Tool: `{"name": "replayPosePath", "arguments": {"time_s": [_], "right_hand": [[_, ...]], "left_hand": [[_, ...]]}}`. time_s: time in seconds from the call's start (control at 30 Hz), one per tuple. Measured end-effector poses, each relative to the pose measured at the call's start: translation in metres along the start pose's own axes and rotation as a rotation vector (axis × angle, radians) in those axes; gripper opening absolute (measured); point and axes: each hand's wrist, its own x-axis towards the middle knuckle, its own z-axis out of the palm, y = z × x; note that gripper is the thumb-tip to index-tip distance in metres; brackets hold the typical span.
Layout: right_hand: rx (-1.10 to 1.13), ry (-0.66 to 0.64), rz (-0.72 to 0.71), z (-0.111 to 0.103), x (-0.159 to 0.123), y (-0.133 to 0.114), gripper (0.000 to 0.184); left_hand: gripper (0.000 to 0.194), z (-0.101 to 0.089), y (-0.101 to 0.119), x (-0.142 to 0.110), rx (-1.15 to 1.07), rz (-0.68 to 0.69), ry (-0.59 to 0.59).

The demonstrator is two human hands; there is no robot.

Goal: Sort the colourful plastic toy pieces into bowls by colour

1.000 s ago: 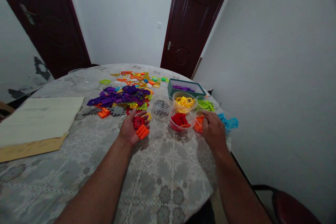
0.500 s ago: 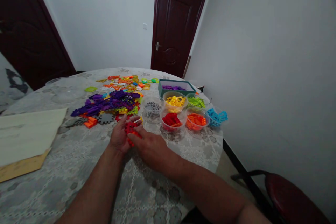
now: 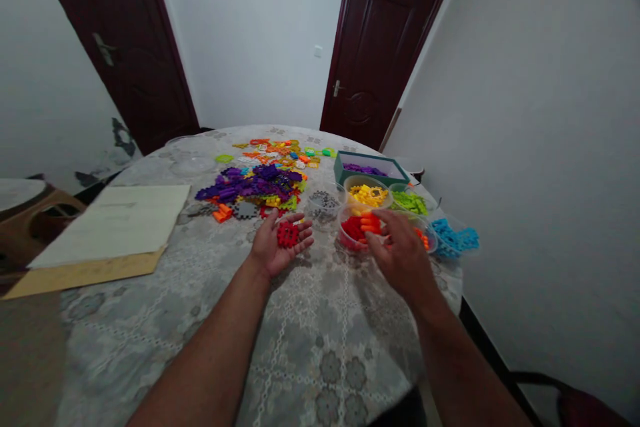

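Observation:
My left hand (image 3: 277, 243) is palm up over the table with its fingers stretched out, and a red toothed gear piece (image 3: 287, 235) lies on the palm. To the right, my right hand (image 3: 403, 250) pinches an orange plastic piece (image 3: 370, 223) between thumb and fingers. That orange piece is above the clear bowl of red pieces (image 3: 351, 229). Partly behind my right hand is the bowl of orange pieces (image 3: 423, 238).
Bowls of grey pieces (image 3: 324, 200), yellow pieces (image 3: 369, 196), green pieces (image 3: 409, 202) and blue pieces (image 3: 456, 238) stand nearby. Behind them is a green box (image 3: 344, 173) with purple pieces. A mixed pile (image 3: 255, 184) lies left of centre; paper sheets (image 3: 120, 220) lie at the left edge.
My hands have come apart. The right hand has moved right to the bowls with the orange piece, while the red gear remains on my left palm. The view has shifted left.

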Motion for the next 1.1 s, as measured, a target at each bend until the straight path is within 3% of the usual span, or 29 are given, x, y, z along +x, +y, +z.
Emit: {"name": "replayPosePath", "arguments": {"time_s": [0.13,0.23,0.3,0.37,0.5,0.6,0.73,0.87,0.97,1.03,1.1], "right_hand": [[-0.305,0.078,0.027,-0.018,0.000,0.078,0.038],[-0.395,0.150,0.071,-0.018,-0.003,0.100,0.038],[-0.338,0.192,0.083,-0.012,-0.005,0.087,0.037],[-0.187,0.160,0.057,-0.003,-0.007,0.055,0.034],[0.125,-0.076,-0.060,0.024,-0.018,-0.024,0.026],[0.220,-0.230,-0.126,0.045,-0.026,-0.061,0.026],[0.276,-0.307,-0.032,0.061,-0.029,-0.074,0.026],[0.433,-0.296,0.100,0.048,-0.021,-0.069,0.030],[0.378,-0.169,0.180,0.025,-0.007,-0.052,0.027],[0.229,-0.023,0.219,0.012,0.005,-0.032,0.028],[0.060,0.100,0.228,0.005,0.015,-0.006,0.028]], "left_hand": [[0.052,-0.001,0.000,0.002,0.023,-0.033,0.010],[0.053,0.000,0.001,0.000,0.098,-0.102,-0.015],[0.057,0.001,0.001,-0.003,0.149,-0.149,-0.058],[0.061,0.003,0.000,-0.008,0.175,-0.218,-0.131],[0.061,0.009,-0.002,-0.019,0.200,-0.367,-0.267],[0.054,0.012,-0.004,-0.026,0.237,-0.420,-0.298],[0.051,0.014,-0.004,-0.031,0.262,-0.462,-0.291],[0.049,0.016,-0.004,-0.031,0.222,-0.497,-0.207],[0.044,0.013,-0.001,-0.025,0.302,-0.377,-0.226],[0.035,0.010,0.005,-0.019,0.340,-0.157,-0.197],[0.024,0.005,0.015,-0.014,0.288,0.122,-0.067]]}}
